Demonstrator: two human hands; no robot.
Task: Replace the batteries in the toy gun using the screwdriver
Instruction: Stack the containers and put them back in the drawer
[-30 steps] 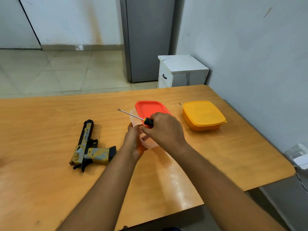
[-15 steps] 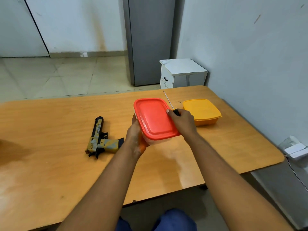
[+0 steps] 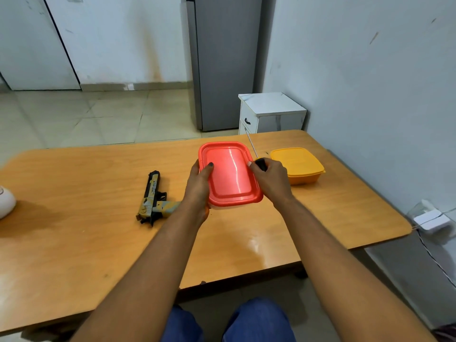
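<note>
Now that the red lid [image 3: 230, 172] sits back on its box, pressed by the left hand [image 3: 198, 185] while the right hand [image 3: 270, 178] grips the screwdriver [image 3: 256, 156], the toy gun [image 3: 154, 199] lies untouched toward the counter's [image 3: 74, 243] left edge, awaiting unscrewing.

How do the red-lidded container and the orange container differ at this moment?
The red-lidded container has a red lid over a pale, translucent base; the orange container is orange all over. The red-lidded one is gripped by the left hand and touched by the right hand, which also holds the screwdriver; the orange one sits untouched. The red-lidded one lies nearer the toy gun. Both are lidded.
</note>
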